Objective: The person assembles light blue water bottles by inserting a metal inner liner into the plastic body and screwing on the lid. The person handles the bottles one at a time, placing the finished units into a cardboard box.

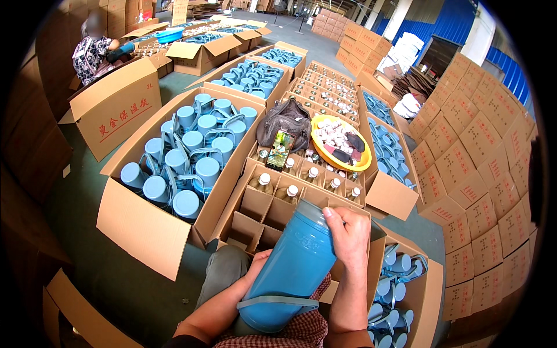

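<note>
Left hand [259, 267] is against the left side of the blue jug [288, 264]; jug hides most of its fingers, can't tell if they close around it. Jug is tilted in front of the body, right of the grey trouser leg [223, 269] and above the red checked cloth [301, 327]. Grey rim [313, 212] at its upper end, strap handle [278, 300] across the low end. Right hand [348, 235] is clamped on the rim end, thumb at the edge.

Rest, left to right. Co-worker [93, 61] in a patterned top far back left, arm out toward the cartons there. Tan carton [116, 110] with red print nearer. Then a big open carton [145, 226] full of blue jugs [207, 168], flat round ends up, handles in between. Blue basin [169, 36] further back.

Centre: divided carton [246, 228] just beyond the held jug, white-capped bottles [265, 184] upright in some cells. Past those, dark bag [284, 124] with a lit phone [280, 151] against its front. Yellow basin [342, 165] just right, holding small white pieces [332, 132] plus some dark ones.

Right: long open carton [391, 194] of blue parts, another open carton [426, 301] of them lower down by the right forearm, then a wall of stacked boxes [476, 156].
</note>
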The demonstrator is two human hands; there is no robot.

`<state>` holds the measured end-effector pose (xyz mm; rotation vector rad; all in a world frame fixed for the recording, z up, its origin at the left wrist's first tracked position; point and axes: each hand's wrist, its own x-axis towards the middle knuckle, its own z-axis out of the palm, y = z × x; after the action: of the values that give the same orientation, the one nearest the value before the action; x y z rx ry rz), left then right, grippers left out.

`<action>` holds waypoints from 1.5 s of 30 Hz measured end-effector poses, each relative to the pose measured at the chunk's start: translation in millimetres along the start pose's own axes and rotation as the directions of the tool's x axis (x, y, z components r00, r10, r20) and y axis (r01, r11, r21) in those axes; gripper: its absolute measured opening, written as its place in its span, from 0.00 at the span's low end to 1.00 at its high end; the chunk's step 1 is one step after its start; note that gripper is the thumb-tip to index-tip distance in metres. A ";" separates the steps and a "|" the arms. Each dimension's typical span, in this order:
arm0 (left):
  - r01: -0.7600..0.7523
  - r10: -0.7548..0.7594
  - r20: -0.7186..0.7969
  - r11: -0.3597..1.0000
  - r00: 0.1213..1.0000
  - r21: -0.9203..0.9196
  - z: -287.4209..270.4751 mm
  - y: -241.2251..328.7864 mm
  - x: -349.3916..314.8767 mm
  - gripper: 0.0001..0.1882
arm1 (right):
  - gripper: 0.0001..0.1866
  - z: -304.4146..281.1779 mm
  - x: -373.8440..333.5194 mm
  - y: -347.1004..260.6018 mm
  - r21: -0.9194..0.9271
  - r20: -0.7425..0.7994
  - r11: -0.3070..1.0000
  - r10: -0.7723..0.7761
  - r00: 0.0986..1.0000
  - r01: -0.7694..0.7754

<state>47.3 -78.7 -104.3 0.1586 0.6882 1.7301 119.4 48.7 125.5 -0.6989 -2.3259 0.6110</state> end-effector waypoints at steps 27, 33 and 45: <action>-0.558 0.417 0.413 0.764 0.810 0.323 52.7 189.5 38.2 0.51 | 0.34 114.4 56.1 74.3 0.935 0.199 0.355 -0.483 0.853 -0.017; -0.753 0.661 0.367 0.530 0.655 0.390 23.1 227.1 22.4 0.47 | 0.44 114.8 46.0 89.0 0.873 0.265 0.442 -0.070 0.962 -0.208; -0.510 0.461 0.297 0.455 0.836 0.730 50.8 229.7 29.3 0.33 | 0.41 143.1 49.1 63.0 0.923 0.384 0.058 -0.108 0.917 -0.379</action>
<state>-132.0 -60.4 49.7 1.1395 1.4582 1.8098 10.4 91.4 10.8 -0.0482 -1.3686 2.3234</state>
